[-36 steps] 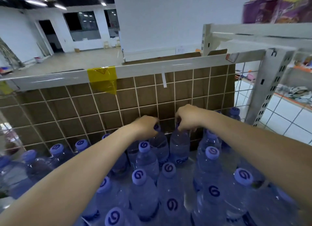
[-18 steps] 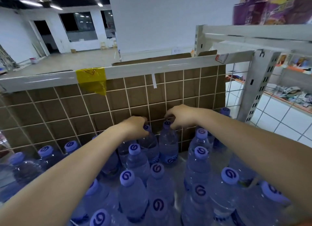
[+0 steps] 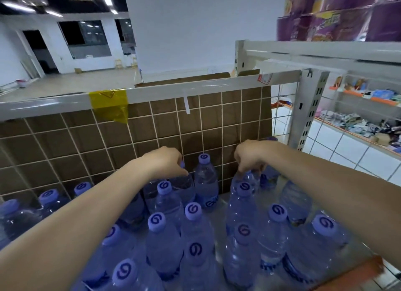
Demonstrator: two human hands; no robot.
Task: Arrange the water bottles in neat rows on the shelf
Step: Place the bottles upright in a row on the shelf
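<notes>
Several clear water bottles with lilac caps stand packed on the shelf [image 3: 223, 200]. My left hand [image 3: 166, 161] grips the cap of a back-row bottle [image 3: 184, 187] against the wire grid. One bottle [image 3: 205, 179] stands free between my hands, its cap uncovered. My right hand [image 3: 251, 157] has its fingers curled round the top of another back-row bottle [image 3: 246, 180] further right. More bottles fill the front rows, such as one [image 3: 163, 245] under my left forearm and one [image 3: 274, 232] under my right.
A white wire grid backed by brown cardboard [image 3: 152, 136] closes the shelf's far side under a white rail with yellow tape [image 3: 109, 101]. A perforated upright post [image 3: 306, 108] stands right. Purple packs [image 3: 338, 12] sit on the upper shelf. An orange edge [image 3: 355, 273] lies front right.
My right hand let go of the middle back bottle and moved right onto another bottle's top. My left hand stays on its bottle.
</notes>
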